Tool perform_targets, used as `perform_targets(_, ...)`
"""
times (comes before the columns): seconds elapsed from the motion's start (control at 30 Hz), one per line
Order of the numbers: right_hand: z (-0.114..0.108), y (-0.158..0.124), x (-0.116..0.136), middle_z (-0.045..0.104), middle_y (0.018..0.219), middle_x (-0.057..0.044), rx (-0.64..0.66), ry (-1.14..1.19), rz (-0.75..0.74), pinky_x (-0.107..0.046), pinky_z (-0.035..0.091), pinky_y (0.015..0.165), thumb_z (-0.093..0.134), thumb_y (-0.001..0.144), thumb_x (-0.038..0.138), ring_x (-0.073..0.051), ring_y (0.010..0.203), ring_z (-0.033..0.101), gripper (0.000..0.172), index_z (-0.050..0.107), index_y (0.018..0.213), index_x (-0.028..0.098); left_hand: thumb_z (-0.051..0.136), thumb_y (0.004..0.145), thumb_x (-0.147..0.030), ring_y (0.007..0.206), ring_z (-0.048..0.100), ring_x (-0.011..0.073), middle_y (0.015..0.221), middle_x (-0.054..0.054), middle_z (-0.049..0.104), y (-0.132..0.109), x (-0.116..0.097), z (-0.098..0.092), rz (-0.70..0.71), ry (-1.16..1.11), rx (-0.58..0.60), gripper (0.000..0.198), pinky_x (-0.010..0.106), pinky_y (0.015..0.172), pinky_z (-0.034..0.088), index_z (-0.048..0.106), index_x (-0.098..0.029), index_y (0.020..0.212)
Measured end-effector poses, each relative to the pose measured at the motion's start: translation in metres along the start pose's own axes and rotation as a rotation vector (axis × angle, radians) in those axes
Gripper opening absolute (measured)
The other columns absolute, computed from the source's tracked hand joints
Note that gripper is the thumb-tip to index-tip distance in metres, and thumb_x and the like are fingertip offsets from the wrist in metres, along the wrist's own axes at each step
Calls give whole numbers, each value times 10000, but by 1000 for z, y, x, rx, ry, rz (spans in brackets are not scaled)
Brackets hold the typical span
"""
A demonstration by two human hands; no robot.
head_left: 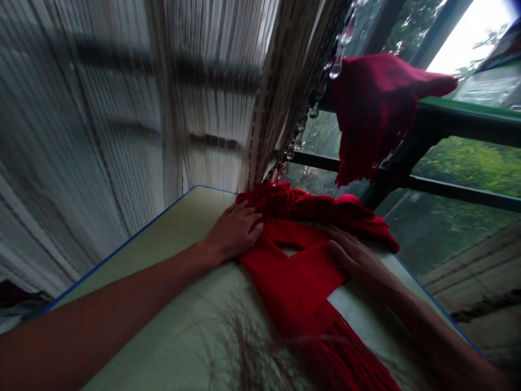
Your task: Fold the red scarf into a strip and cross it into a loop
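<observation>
A red knitted scarf (293,282) lies across the pale table (179,228), folded over itself with its fringe trailing toward me. A small gap in the fold shows the tabletop. My left hand (234,231) rests flat on the scarf's left edge, holding nothing. My right hand (354,258) lies flat on the scarf's right side, with its fingers on the red cloth and not gripping it. A second fringed red cloth (378,103) hangs over the dark window rail (464,119), above and beyond my right hand.
The table has a blue edge. A striped curtain (101,136) fills the left, and a string of glass beads (321,98) hangs from its edge. Green foliage shows through the window (468,163) on the right. Dark strands of hair (244,347) cross the lower view.
</observation>
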State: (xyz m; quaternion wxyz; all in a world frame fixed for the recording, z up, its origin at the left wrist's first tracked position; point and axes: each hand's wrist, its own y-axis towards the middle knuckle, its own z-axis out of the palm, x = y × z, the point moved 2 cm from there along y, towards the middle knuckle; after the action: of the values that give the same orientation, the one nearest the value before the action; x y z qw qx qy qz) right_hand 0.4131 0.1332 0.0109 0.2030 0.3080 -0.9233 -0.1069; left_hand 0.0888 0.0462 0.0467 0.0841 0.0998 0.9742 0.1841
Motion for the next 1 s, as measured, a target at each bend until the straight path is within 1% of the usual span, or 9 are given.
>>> perform_targets(0.1, 4, -1, 16, 416, 1629, -67, 46, 15, -172, -571, 173, 1281, 353, 1050, 564, -289, 1525, 333, 587, 451, 1550, 273, 395, 1056, -363, 1544, 298, 244, 1596, 53, 470, -3, -13, -3, 174, -27, 57, 468, 431, 1279, 197, 579, -188, 1450)
perform_targets(0.2, 6, 0, 25, 426, 1621, -71, 72, -10, -210, -554, 222, 1275, 364, 1054, 550, -278, 1516, 356, 569, 479, 1535, 269, 388, 1070, -403, 1560, 261, 234, 1632, 1, 410, -6, -21, -1, 309, -74, 177, 472, 466, 1282, 163, 510, -277, 1508)
perform_targets(0.37, 6, 1, 2, 406, 1630, -107, 81, -32, -45, -527, 227, 1278, 300, 1034, 634, -285, 1523, 342, 689, 466, 1545, 204, 270, 1088, -524, 1554, 279, 255, 1657, -6, 350, -3, -1, 4, 209, -63, 277, 522, 511, 1261, 171, 441, -341, 1546)
perform_targets(0.5, 5, 0, -20, 393, 1627, -157, 87, -66, 77, -561, 231, 1265, 249, 1027, 652, -317, 1526, 322, 747, 448, 1547, 152, 225, 1093, -518, 1554, 281, 248, 1655, 32, 356, 0, 12, 4, 120, -29, 281, 560, 477, 1251, 205, 428, -286, 1560)
perform_targets(0.57, 4, -1, -15, 401, 1620, -164, 57, -121, 64, -614, 199, 1257, 241, 1040, 623, -334, 1529, 306, 720, 457, 1538, 151, 238, 1094, -499, 1563, 254, 253, 1641, 49, 386, -2, 4, 2, 155, 10, 231, 558, 485, 1266, 151, 456, -255, 1546)
perform_targets(0.67, 6, -1, 11, 365, 1642, -138, 28, -153, -57, -616, 158, 1267, 269, 1054, 590, -317, 1544, 268, 671, 435, 1558, 180, 269, 1095, -478, 1578, 207, 248, 1649, 31, 373, -7, -19, -1, 258, 5, 178, 528, 492, 1280, 82, 467, -269, 1538)
perform_targets(0.8, 10, -1, 42, 356, 1649, -84, 66, -102, -164, -577, 194, 1274, 326, 1060, 567, -282, 1546, 271, 616, 411, 1580, 247, 269, 1089, -514, 1574, 223, 245, 1657, 6, 352, -10, -28, 2, 260, -51, 267, 531, 497, 1273, 113, 417, -324, 1562)
perform_targets(0.9, 9, -1, 32, 402, 1627, -78, 64, -74, -124, -570, 217, 1272, 322, 1056, 576, -285, 1535, 300, 617, 441, 1565, 249, 262, 1083, -540, 1568, 243, 246, 1663, 2, 339, -7, -13, 5, 217, -49, 279, 537, 495, 1267, 121, 424, -344, 1556)
perform_targets(1.0, 6, -2, 1, 431, 1609, -100, 39, -30, -25, -559, 263, 1258, 322, 1035, 616, -306, 1513, 343, 662, 468, 1549, 226, 230, 1084, -532, 1554, 279, 217, 1658, 18, 353, -2, 7, 5, 162, -56, 277, 561, 439, 1261, 168, 428, -305, 1558)
